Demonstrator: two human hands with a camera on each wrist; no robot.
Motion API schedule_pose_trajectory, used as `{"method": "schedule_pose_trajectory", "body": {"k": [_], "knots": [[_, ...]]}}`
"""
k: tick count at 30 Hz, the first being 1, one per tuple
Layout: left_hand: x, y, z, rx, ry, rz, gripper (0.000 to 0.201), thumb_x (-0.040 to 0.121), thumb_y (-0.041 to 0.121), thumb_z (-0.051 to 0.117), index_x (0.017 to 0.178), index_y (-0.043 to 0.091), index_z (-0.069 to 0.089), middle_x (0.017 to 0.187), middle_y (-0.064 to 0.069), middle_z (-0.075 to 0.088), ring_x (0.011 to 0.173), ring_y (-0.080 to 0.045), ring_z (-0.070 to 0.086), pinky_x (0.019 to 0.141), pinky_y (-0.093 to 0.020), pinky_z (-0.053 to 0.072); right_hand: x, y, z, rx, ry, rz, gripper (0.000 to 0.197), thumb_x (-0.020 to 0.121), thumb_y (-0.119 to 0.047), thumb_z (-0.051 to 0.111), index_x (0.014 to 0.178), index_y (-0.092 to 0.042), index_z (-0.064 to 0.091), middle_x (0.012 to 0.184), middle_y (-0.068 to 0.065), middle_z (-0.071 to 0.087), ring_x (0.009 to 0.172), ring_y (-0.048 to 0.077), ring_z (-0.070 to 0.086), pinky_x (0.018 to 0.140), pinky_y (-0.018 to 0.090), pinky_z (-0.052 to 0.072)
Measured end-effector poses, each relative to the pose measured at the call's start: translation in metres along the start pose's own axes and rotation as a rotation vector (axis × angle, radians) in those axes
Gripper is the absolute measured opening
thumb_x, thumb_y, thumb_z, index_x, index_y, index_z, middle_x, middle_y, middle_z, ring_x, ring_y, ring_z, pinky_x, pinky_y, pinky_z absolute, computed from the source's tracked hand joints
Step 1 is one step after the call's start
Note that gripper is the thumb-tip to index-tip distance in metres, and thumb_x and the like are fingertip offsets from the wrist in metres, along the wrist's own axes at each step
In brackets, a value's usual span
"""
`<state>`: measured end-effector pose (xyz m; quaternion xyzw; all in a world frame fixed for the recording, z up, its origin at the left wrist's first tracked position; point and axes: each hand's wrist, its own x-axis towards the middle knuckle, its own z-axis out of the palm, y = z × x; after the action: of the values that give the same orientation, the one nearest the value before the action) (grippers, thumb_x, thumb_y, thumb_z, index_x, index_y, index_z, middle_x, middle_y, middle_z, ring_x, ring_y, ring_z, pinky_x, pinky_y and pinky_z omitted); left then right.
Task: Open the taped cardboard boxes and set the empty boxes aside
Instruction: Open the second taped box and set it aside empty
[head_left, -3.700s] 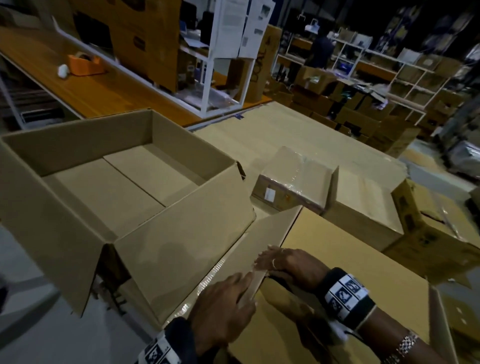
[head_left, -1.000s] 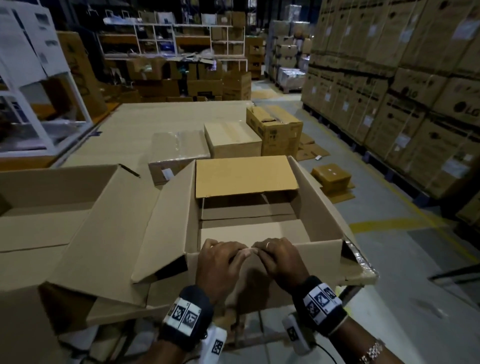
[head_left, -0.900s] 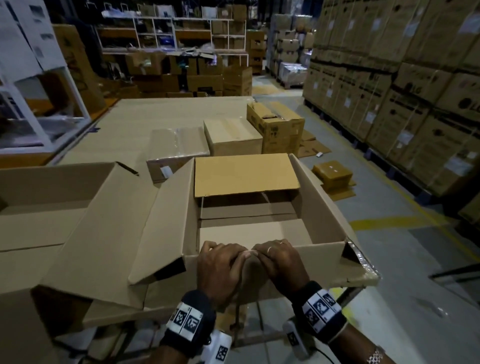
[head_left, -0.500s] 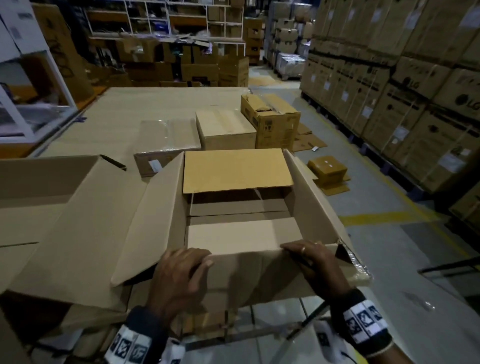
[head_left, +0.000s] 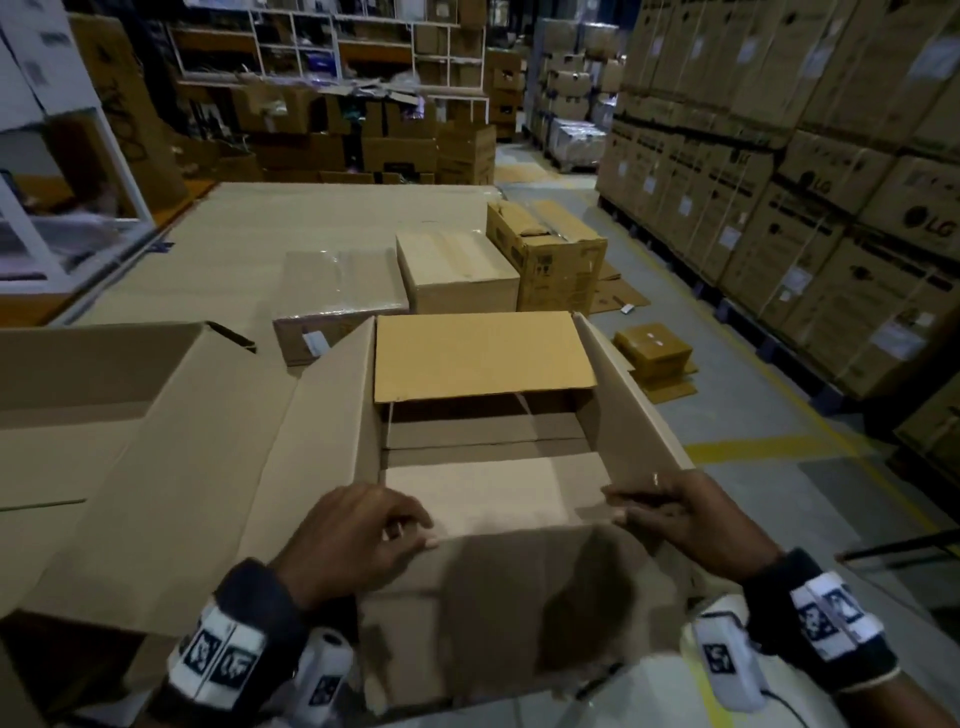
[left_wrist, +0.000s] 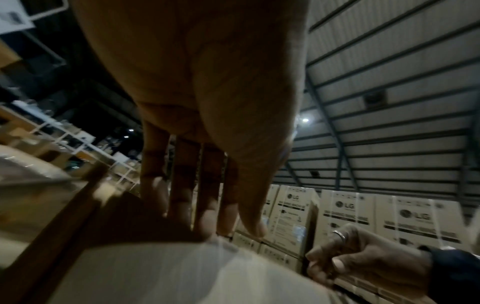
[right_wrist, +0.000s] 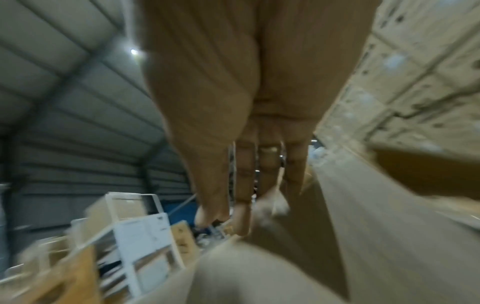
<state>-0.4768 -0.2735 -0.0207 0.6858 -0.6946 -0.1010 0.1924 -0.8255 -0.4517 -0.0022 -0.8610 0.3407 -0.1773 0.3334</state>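
Note:
An open cardboard box (head_left: 488, 358) stands in front of me with its flaps spread and its inside bare. My left hand (head_left: 410, 530) grips the left end of the box's near flap (head_left: 519, 597), fingers curled over the edge. My right hand (head_left: 623, 506), with a ring on it, grips the right end of the same flap. In the left wrist view my left hand (left_wrist: 215, 222) lies over the cardboard edge, and the right hand (left_wrist: 363, 261) pinches it. The right wrist view is blurred, with my right hand (right_wrist: 233, 205) hooked over cardboard.
A larger open box (head_left: 78, 415) lies against the left side. Beyond are three closed boxes: a film-wrapped one (head_left: 337, 291), a plain one (head_left: 457, 270), a printed one (head_left: 545, 254). A small box (head_left: 652, 348) sits on the floor. Stacked cartons (head_left: 831, 208) wall the right.
Both hands slid apart from the middle of the near flap to its two ends. The flap has folded down toward me. Earlier still, the hands were lifting a flap of this box.

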Motion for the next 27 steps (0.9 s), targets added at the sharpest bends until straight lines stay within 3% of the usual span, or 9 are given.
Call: {"method": "schedule_pose_trajectory", "body": {"k": [4,8,10,13,15,17,22,25,27], "knots": [[0.043,0.005,-0.055,0.008,-0.023,0.102,0.049,0.082,0.071,0.064,0.117,0.037,0.071,0.103,0.021,0.072,0.087,0.005,0.065,0.071,-0.021,0.055,0.038,-0.053,-0.039,-0.102,-0.072,-0.131,0.025,0.092,-0.032,0.071,0.117,-0.034,0.075,0.11,-0.022,0.073,0.101,0.0,0.068,0.084,0.029,0.058],[0.097,0.013,-0.074,0.027,-0.045,0.116,0.043,0.086,0.061,0.068,0.113,0.028,0.075,0.102,0.013,0.073,0.086,-0.002,0.065,0.075,-0.029,0.057,0.098,-0.093,-0.042,-0.28,-0.167,-0.27,0.026,0.097,-0.037,0.064,0.12,-0.029,0.073,0.119,-0.016,0.07,0.105,0.001,0.065,0.089,0.026,0.055],[0.126,0.008,-0.061,0.025,-0.16,0.066,0.041,0.087,0.058,0.068,0.112,0.026,0.075,0.104,0.008,0.074,0.09,-0.009,0.067,0.08,-0.034,0.058,0.133,-0.095,-0.026,-0.34,-0.204,-0.223,0.028,0.098,-0.037,0.064,0.122,-0.027,0.072,0.119,-0.013,0.07,0.103,0.002,0.065,0.09,0.026,0.055],[0.159,0.004,-0.032,0.069,-0.393,-0.036,0.054,0.09,0.052,0.07,0.132,0.019,0.065,0.125,-0.003,0.069,0.11,-0.022,0.065,0.092,-0.036,0.054,0.175,-0.079,0.008,-0.412,-0.357,-0.081,0.03,0.098,-0.032,0.065,0.122,-0.015,0.072,0.103,-0.012,0.069,0.088,0.007,0.063,0.081,0.028,0.05],[0.175,-0.002,-0.012,0.091,-0.476,-0.113,0.067,0.09,0.052,0.069,0.143,0.014,0.055,0.14,-0.008,0.06,0.123,-0.027,0.058,0.1,-0.038,0.049,0.197,-0.057,0.031,-0.479,-0.508,0.053,0.04,0.099,-0.033,0.064,0.13,-0.008,0.064,0.118,0.0,0.068,0.1,0.018,0.064,0.086,0.032,0.048],[0.186,-0.011,0.002,0.09,-0.52,-0.188,0.077,0.088,0.054,0.07,0.148,0.011,0.048,0.148,-0.008,0.053,0.132,-0.03,0.052,0.108,-0.042,0.044,0.209,-0.036,0.049,-0.507,-0.609,0.175,0.059,0.099,-0.038,0.063,0.148,-0.009,0.048,0.149,0.008,0.052,0.13,0.026,0.054,0.105,0.039,0.046],[0.202,-0.033,0.016,0.068,-0.591,-0.266,0.063,0.085,0.051,0.073,0.132,0.013,0.059,0.133,-0.01,0.065,0.117,-0.033,0.062,0.101,-0.046,0.051,0.224,-0.016,0.065,-0.644,-0.683,0.135,0.083,0.102,-0.04,0.057,0.16,-0.003,0.011,0.169,0.015,0.002,0.156,0.035,0.007,0.125,0.046,0.017],[0.203,-0.039,0.009,0.119,-0.567,-0.201,0.094,0.086,0.055,0.071,0.158,0.015,0.026,0.162,-0.013,0.031,0.143,-0.035,0.039,0.115,-0.042,0.038,0.228,-0.008,0.053,-0.69,-0.612,0.043,0.099,0.096,-0.048,0.062,0.162,-0.009,0.0,0.169,0.012,-0.011,0.156,0.032,-0.008,0.126,0.051,0.005],[0.202,-0.041,-0.004,0.087,-0.506,-0.141,0.097,0.088,0.053,0.071,0.161,0.022,0.016,0.167,-0.015,0.017,0.148,-0.037,0.03,0.118,-0.044,0.033,0.236,-0.003,0.036,-0.668,-0.509,-0.006,0.104,0.092,-0.052,0.065,0.162,-0.015,-0.002,0.167,0.005,-0.017,0.155,0.027,-0.014,0.125,0.054,0.003]]}}
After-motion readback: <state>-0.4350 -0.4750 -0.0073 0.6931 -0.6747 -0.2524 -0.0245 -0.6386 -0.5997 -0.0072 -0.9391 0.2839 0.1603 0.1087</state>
